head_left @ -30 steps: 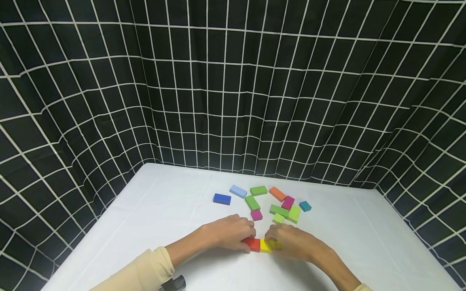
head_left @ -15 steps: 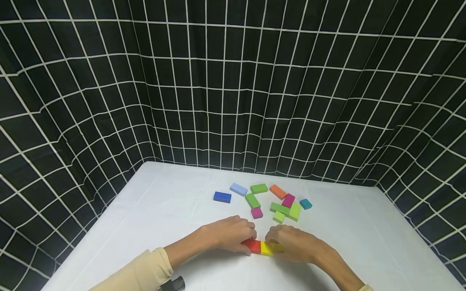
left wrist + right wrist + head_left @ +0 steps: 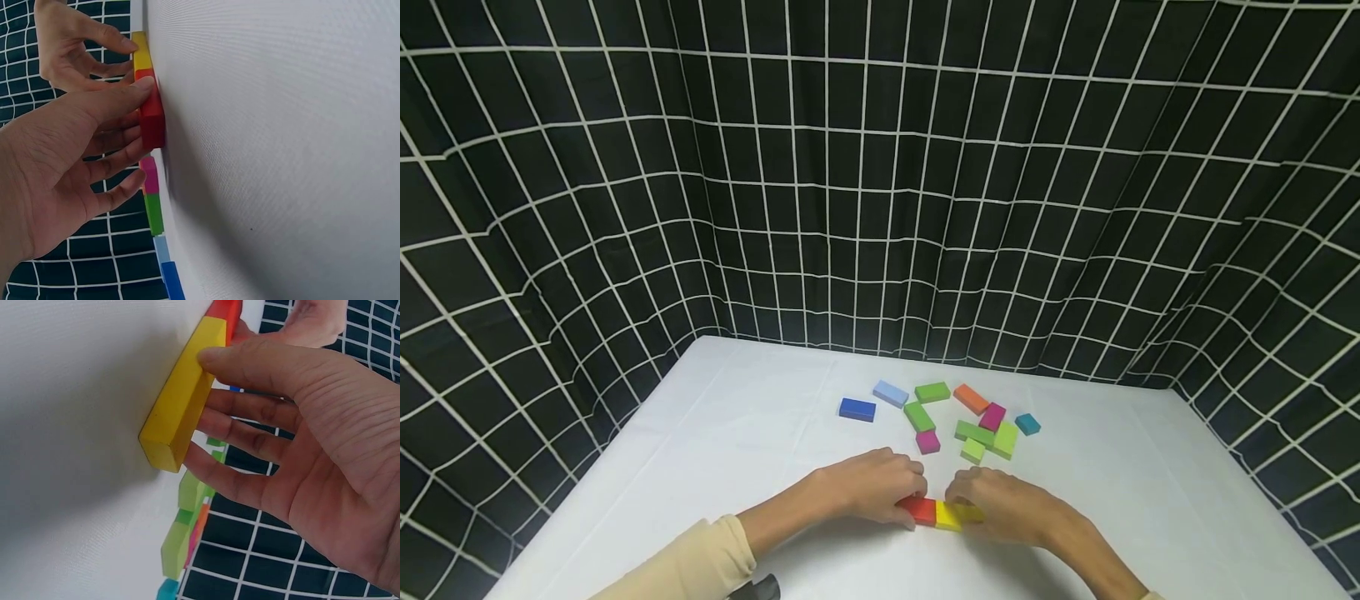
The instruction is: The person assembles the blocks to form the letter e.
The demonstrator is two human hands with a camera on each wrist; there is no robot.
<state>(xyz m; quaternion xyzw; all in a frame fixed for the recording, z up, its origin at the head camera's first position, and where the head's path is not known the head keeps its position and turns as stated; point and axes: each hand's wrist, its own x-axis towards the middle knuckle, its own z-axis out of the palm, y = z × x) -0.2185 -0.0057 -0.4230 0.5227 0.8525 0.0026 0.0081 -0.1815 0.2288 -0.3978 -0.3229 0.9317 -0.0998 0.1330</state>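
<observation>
On the white table, a red block [image 3: 924,511] and a yellow block [image 3: 949,515] lie end to end in a row. My left hand [image 3: 880,487] grips the red block between thumb and fingers; in the left wrist view its thumb lies on the near side of the red block [image 3: 152,119]. From the other side, my right hand [image 3: 1003,506] pinches the long yellow block [image 3: 178,400], thumb on the near face and fingers behind. The left part of the red block and the right part of the yellow one are hidden by the hands in the head view.
Beyond the hands lie loose blocks: a dark blue block [image 3: 857,409], a light blue block [image 3: 891,393], an orange block [image 3: 972,398], a teal block [image 3: 1027,424], two magenta ones and several green ones. A black gridded curtain [image 3: 880,208] surrounds the table. A dark object [image 3: 760,588] sits by the left sleeve.
Both hands keep their hold on the red and yellow blocks, which stay end to end. The view shifts slightly; the loose blocks stay where they were.
</observation>
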